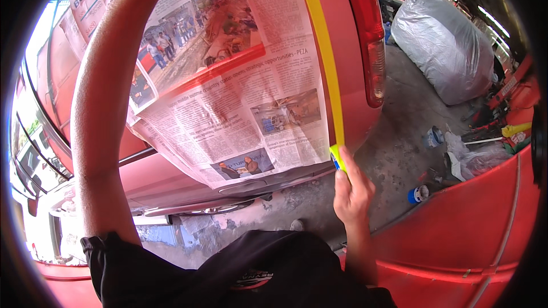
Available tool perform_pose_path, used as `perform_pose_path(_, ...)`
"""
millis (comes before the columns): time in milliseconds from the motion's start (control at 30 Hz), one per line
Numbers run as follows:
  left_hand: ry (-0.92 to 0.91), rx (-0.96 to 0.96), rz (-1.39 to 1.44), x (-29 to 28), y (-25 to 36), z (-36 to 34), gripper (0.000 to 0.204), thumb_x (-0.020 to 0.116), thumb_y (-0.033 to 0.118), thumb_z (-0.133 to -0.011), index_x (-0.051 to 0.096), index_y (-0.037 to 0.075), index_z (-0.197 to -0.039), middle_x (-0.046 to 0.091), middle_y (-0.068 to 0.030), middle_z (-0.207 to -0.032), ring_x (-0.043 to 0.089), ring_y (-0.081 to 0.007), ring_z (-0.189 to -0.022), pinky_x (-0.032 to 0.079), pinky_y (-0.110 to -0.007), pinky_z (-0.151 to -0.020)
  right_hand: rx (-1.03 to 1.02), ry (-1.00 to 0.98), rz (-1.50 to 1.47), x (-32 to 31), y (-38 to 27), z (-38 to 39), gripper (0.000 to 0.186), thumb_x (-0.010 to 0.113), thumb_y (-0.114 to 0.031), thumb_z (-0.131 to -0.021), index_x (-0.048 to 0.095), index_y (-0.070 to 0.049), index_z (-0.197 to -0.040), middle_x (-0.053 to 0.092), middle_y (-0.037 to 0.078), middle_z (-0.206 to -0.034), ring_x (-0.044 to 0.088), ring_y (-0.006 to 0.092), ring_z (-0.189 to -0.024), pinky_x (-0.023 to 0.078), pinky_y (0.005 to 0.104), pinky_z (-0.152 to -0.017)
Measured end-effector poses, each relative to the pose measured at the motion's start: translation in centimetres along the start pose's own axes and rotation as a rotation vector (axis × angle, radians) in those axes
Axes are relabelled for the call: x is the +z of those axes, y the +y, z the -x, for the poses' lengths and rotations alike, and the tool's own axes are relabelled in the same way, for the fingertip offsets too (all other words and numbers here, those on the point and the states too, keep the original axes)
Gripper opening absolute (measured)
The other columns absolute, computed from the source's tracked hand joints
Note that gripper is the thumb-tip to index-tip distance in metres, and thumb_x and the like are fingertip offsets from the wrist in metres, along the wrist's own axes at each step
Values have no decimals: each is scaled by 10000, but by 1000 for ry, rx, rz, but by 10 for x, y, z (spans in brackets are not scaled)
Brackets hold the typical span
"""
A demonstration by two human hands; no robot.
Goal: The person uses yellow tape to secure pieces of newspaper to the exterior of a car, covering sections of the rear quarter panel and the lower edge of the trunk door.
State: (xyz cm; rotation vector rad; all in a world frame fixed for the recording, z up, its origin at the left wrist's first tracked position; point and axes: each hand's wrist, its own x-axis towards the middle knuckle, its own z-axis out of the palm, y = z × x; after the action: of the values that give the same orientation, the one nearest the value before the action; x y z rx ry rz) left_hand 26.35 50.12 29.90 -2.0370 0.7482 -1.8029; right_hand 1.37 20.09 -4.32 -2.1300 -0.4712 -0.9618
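My right hand [355, 188] is closed around a roll of yellow masking tape [338, 158], with a bit of blue showing at its side. From the roll a yellow tape strip [325, 57] runs up along the right edge of a newspaper sheet [228, 100]. The sheet covers the side of a red vehicle [357, 85], and its lower edge hangs past the body. My left arm [100, 114] reaches up across the newspaper's left side. A dark band shows near the wrist; the left hand lies beyond the top edge.
A tail light [374, 40] sits right of the tape. Beyond it a big grey plastic-wrapped bundle [445, 45] rests on the floor. Blue cans [418, 194] and clear plastic [485, 159] lie at the right. A red panel [456, 228] stands close at my lower right.
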Motion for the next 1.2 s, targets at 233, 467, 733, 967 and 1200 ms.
perform_pose_path(233, 55, -1, 0, -2, -6, -5, 531, 521, 254, -1066, 543, 120, -1579, 531, -98, -1645, 383, -357, -1587, 312, -599, -1265, 100, -16, 210, 26, 7, -18, 524, 653, -47, -978, 662, -120, -1497, 795, 146, -1097, 776, 354, -885, 611, 439, -843)
perform_pose_path(467, 11, -29, 86, -7, 10, 6, 558, 525, 272, -1068, 520, 131, -1607, 479, -97, -1687, 325, -368, -1618, 236, -630, -1293, 189, -77, 335, 28, 3, -13, 530, 687, -120, -948, 695, -194, -1473, 797, 100, -1018, 761, 325, -953, 505, 540, -1008)
perform_pose_path(733, -405, 96, 402, -59, 191, 143, 802, 679, 590, -969, 438, 287, -1671, 297, 29, -1791, 183, -252, -1681, 24, -729, -1307, 137, -94, 279, 11, 7, -24, 524, 686, -72, -919, 713, -149, -1436, 796, 153, -1051, 753, 383, -919, 567, 506, -885)
perform_pose_path(967, -487, 57, 481, -58, 233, 185, 841, 687, 626, -942, 412, 330, -1680, 290, 68, -1790, 182, -229, -1682, 30, -728, -1305, 222, -115, -576, -42, -25, -20, 501, 587, -7, -1007, 592, 70, -1502, 710, 211, -1389, 662, 137, -716, 543, 312, -655)
perform_pose_path(1200, -475, 88, 539, -77, 219, 176, 791, 718, 553, -921, 556, 155, -1586, 348, -54, -1767, 202, -304, -1677, 49, -761, -1294, 504, -153, -575, -12, 6, 56, 448, 534, -52, -1104, 608, -54, -1545, 723, 33, -973, 506, 34, -630, 386, 224, -537)
